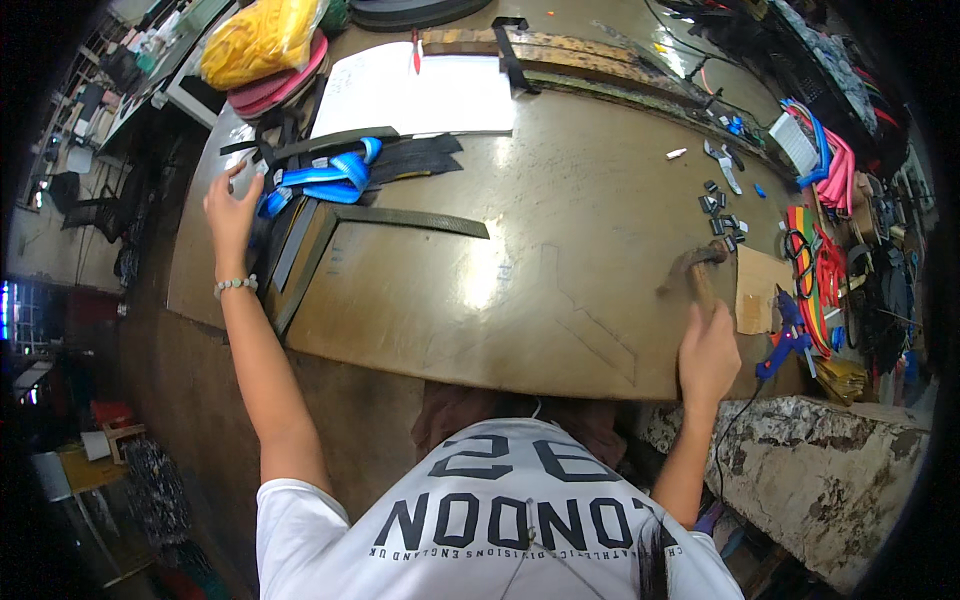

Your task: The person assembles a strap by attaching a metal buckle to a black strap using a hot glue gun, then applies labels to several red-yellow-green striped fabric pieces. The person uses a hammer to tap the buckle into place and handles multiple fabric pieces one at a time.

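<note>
My right hand (708, 352) is wrapped round the wooden handle of a hammer (704, 278), its metal head slightly blurred above the right side of the table. Far off at the table's left edge, my left hand (234, 208) reaches out with thumb and fingers apart, near some dark straps; its fingertips are hard to make out. Beside it lies a bundle of bright blue webbing (325, 183) on black strap pieces (415, 158). An olive strap (410, 218) bends at a corner in front of them.
White paper (420, 92) with a red pen-like item lies at the back, near a long worn wooden bar (600, 65). To the right are small black buckles (722, 212), metal pliers-like tool (724, 165), cardboard (762, 290) and a blue glue gun (786, 335). Yellow bagged material (260, 42) sits back left.
</note>
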